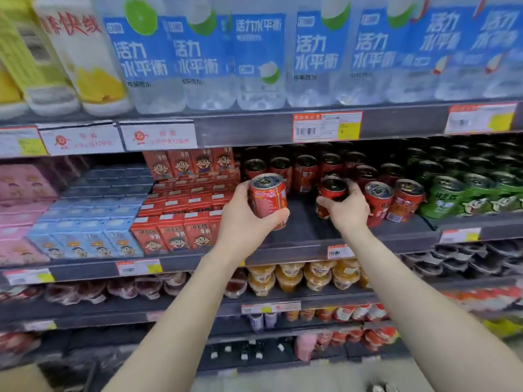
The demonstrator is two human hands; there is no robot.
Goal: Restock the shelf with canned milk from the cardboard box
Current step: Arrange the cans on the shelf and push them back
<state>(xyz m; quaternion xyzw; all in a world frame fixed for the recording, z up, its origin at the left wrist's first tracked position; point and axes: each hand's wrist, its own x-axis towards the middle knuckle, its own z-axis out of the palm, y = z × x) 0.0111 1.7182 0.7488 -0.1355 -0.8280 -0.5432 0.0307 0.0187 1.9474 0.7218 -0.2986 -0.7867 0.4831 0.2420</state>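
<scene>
Canned milk in a red can (pixel 268 200) sits in the person's left hand (pixel 243 219), held up in front of the middle shelf (pixel 300 230). The fingers (pixel 278 217) are wrapped round the lower part of the can, and the thumb is up its left side. The can stands straight, with its silver top showing.

The right hand (pixel 346 209) is further in, over the bare dark part of the same shelf. Its fingers are clasped round a second red can (pixel 331 193), which leans a bit. Just to the right of that hand stand two more red cans (pixel 393 200), close together near the front edge. More red cans fill the rows behind them.

To the right of the red cans are green cans (pixel 464 198). To the left are red milk cartons (pixel 172 230) with a cartoon face, then blue cartons (pixel 85 239), then pink packs (pixel 19 199). On the shelf above stand big water bottles (pixel 260 58) with blue labels. Price tags (pixel 327 126) are stuck on the shelf edges. Lower shelves hold cups of orange jelly (pixel 305 275)
</scene>
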